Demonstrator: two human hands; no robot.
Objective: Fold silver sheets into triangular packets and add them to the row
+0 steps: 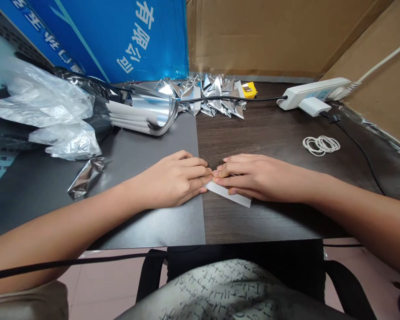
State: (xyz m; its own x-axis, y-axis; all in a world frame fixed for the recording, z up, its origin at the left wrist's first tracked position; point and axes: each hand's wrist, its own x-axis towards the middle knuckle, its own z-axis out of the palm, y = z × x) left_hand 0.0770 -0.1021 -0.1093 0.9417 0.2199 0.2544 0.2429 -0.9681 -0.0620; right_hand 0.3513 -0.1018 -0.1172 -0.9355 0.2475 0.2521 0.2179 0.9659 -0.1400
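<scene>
My left hand (pixel 173 180) and my right hand (pixel 250 178) meet at their fingertips near the middle of the table. Between them they pinch the end of a white paper strip (pixel 228 194), and its other end sticks out toward me. The pinched part is hidden under my fingers. Both hands rest where a grey mat (pixel 160 222) meets a dark wood-grain tabletop (pixel 270 138). Farther off, a curled stack of silver-backed strips (pixel 143 111) lies beyond my left hand, and a crumpled foil piece (pixel 86 178) lies to its left.
A heap of folded silver foil triangles (pixel 213 95) lies at the back, beside a yellow object (pixel 250 90). A clear plastic bag (pixel 43 102) sits far left. A white power strip (pixel 313 93) with a cable and a loop of rubber bands (pixel 321 145) lie right.
</scene>
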